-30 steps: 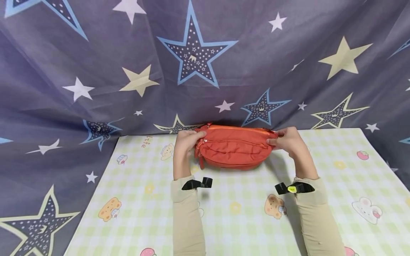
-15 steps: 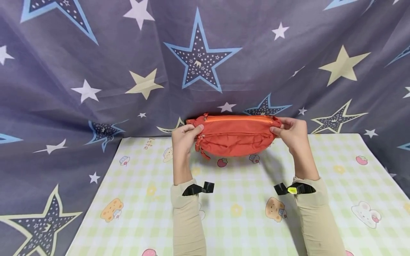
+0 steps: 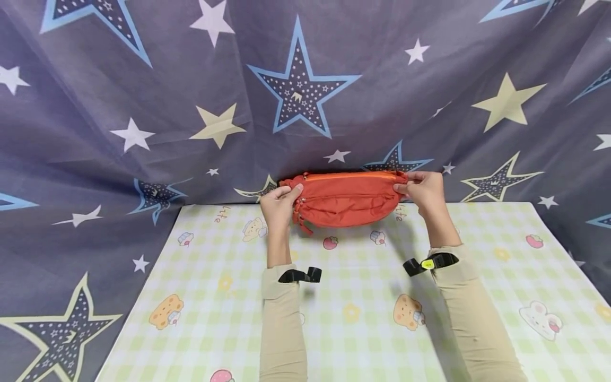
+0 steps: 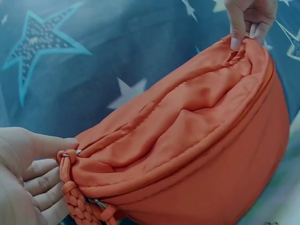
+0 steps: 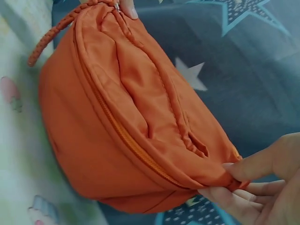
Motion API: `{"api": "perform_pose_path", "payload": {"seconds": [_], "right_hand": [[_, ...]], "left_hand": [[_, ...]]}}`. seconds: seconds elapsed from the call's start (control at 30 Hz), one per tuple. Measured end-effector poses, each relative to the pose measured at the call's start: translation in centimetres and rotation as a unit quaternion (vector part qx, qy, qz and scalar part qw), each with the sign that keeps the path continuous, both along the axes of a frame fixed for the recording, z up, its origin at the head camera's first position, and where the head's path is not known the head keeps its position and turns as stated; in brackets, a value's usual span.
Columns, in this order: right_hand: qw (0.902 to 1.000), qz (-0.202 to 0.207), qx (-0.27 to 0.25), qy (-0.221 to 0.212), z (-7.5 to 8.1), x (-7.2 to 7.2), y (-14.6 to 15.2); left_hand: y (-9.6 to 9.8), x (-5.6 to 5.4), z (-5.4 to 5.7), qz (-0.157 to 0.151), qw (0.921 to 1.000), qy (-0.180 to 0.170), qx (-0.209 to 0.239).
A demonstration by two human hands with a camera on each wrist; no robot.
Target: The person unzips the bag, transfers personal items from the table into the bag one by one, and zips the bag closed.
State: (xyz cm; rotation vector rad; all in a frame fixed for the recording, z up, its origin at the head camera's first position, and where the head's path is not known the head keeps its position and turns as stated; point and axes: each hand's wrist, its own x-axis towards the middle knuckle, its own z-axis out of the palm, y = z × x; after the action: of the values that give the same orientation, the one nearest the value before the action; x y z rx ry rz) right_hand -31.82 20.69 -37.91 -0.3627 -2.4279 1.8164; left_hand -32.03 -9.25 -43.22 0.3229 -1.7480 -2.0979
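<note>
An orange-red fabric waist bag (image 3: 346,201) hangs between the two hands over the far part of the table. Its zippers run lengthwise, and braided cord pulls (image 4: 82,204) dangle at its left end. My left hand (image 3: 278,207) pinches the left end, thumb on the front beside a zipper pull. The right hand (image 3: 426,192) pinches the opposite end between thumb and fingers, as the right wrist view shows close up. In the left wrist view, soft creases run along the front pocket of the bag (image 4: 187,131).
A table (image 3: 353,339) with a pale green checked cover and printed cartoon animals lies below. Behind it hangs a dark grey-purple curtain (image 3: 372,63) with stars, close behind the bag. Black straps (image 3: 299,275) with small cameras circle both sleeved wrists.
The bag has risen from near the tabletop and its front has tipped up. Over the last half second the right hand has moved slightly left. Both hands keep their grip.
</note>
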Motion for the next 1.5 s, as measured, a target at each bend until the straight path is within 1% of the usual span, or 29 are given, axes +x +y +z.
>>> {"api": "perform_pose_path", "payload": {"seconds": [0.13, 0.2, 0.33, 0.47, 0.6, 0.67, 0.73, 0.77, 0.83, 0.87, 0.93, 1.0, 1.03, 1.1, 1.17, 1.23, 1.33, 1.5], "right_hand": [[0.9999, -0.008, -0.008, -0.011, -1.6, -0.1, 0.1], [0.9997, -0.009, -0.012, -0.017, -2.2, 0.0, 0.2], [0.9993, -0.005, -0.018, -0.032, -3.3, 0.1, 0.3], [0.9983, -0.007, -0.029, -0.051, -3.9, 0.0, 0.4], [0.9975, -0.018, -0.039, -0.057, -4.3, -0.3, 0.4], [0.9968, -0.018, -0.047, -0.062, -4.4, -0.4, 0.4], [0.996, -0.011, -0.058, -0.067, -4.4, -0.5, 0.4], [0.9957, -0.008, -0.061, -0.07, -4.4, -0.5, 0.4], [0.9954, -0.006, -0.066, -0.069, -4.3, -0.3, 0.5], [0.9957, -0.01, -0.067, -0.063, -4.2, -0.2, 0.5], [0.9965, -0.019, -0.065, -0.049, -4.1, 0.0, 0.5], [0.9969, -0.029, -0.061, -0.04, -4.1, 0.1, 0.5], [0.9968, -0.03, -0.061, -0.043, -4.2, 0.2, 0.5], [0.9961, -0.026, -0.06, -0.06, -4.4, 0.2, 0.5], [0.9949, -0.018, -0.059, -0.08, -4.7, 0.1, 0.6], [0.9939, -0.01, -0.059, -0.093, -5.0, 0.0, 0.7], [0.9943, 0.0, -0.053, -0.093, -5.2, -0.1, 0.8], [0.9936, 0.014, -0.048, -0.102, -5.3, 0.2, 1.0]], "left_hand": [[0.4, -0.2, -1.1, 0.0, 0.9991, -0.037, -0.019], [0.5, -0.1, -1.4, -0.004, 0.9983, -0.048, -0.032], [0.5, -0.2, -2.0, -0.015, 0.9964, -0.071, -0.044], [0.3, -0.5, -2.4, -0.028, 0.9946, -0.091, -0.041], [0.1, -0.7, -2.8, -0.044, 0.9915, -0.112, -0.05], [0.0, -0.9, -2.9, -0.051, 0.9881, -0.129, -0.066], [0.0, -0.9, -3.0, -0.044, 0.9832, -0.149, -0.096], [0.0, -0.9, -2.9, -0.035, 0.9815, -0.153, -0.109], [0.1, -0.8, -2.6, -0.011, 0.9807, -0.148, -0.128], [0.3, -0.7, -2.4, 0.0, 0.9819, -0.14, -0.127], [0.5, -0.6, -2.0, 0.018, 0.9869, -0.113, -0.114], [0.7, -0.6, -1.8, 0.019, 0.9906, -0.099, -0.093], [0.7, -0.6, -1.9, 0.014, 0.9911, -0.102, -0.084], [0.6, -0.8, -2.2, 0.0, 0.9889, -0.125, -0.08], [0.4, -0.8, -2.6, -0.023, 0.9855, -0.148, -0.08], [0.1, -0.9, -2.9, -0.046, 0.9822, -0.16, -0.086], [-0.3, -1.0, -3.0, -0.068, 0.9801, -0.161, -0.095], [-0.5, -0.7, -2.6, -0.083, 0.9766, -0.165, -0.11]]}}
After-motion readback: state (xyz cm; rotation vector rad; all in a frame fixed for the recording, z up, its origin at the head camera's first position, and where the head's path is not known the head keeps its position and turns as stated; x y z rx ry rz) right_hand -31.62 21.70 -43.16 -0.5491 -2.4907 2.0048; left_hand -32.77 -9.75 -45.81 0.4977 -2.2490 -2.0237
